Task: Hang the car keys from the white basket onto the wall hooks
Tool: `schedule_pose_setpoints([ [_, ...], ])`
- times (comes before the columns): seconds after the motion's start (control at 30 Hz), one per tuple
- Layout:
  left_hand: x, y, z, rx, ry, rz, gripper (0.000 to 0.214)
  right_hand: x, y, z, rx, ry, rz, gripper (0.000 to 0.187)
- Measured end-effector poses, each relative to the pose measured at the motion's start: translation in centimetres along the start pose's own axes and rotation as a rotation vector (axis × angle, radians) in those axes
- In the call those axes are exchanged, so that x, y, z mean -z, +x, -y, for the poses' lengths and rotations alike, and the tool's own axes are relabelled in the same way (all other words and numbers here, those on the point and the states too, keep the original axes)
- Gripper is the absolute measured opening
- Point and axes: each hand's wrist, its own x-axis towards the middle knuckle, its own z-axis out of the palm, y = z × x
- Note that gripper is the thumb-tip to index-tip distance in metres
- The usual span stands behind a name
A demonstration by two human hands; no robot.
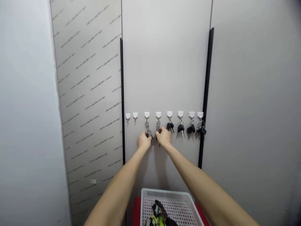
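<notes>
My left hand is closed on a bunch of keys hanging by a metal clip from a white adhesive hook. Just to its right, the fingers of my right hand pinch a second bunch of keys below another white hook. My fingers partly cover both bunches. Further right, several more key rings with black-headed keys hang from a row of hooks. At the left end, two white hooks show no keys on them.
Below my hands stands a white perforated basket holding a tangle of dark and yellow-green items, over something red. Long black handles run down both sides of the pale door panel. Printed film covers the left panel.
</notes>
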Motion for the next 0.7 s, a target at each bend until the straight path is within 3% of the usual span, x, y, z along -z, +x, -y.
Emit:
schedule_pose_setpoints([
  [0.13,1.2,0.5,-1.0,-0.052,-0.203,-0.025,0.023,1.5,0.8,0.5,0.034,0.065,-0.046,0.024],
  [0.27,3.5,1.7,-3.3,-0.078,-0.518,-0.092,0.021,3.3,1.9,2.5,0.158,0.185,-0.062,0.023],
  [0.37,5.1,1.7,-5.0,-0.082,-0.665,-0.057,0.019,4.3,2.2,3.9,0.238,0.271,0.024,0.022],
  [0.47,5.6,0.2,-5.2,-0.069,-0.720,0.064,0.017,4.9,1.2,3.6,0.261,0.330,0.152,0.020],
  [0.57,3.8,-2.7,-3.0,-0.050,-0.691,0.205,0.016,5.1,-1.7,0.7,0.257,0.317,0.345,0.020],
  [0.7,-1.6,-8.2,2.3,-0.004,-0.531,0.394,0.019,4.3,-7.6,-5.8,0.171,0.205,0.636,0.020],
])
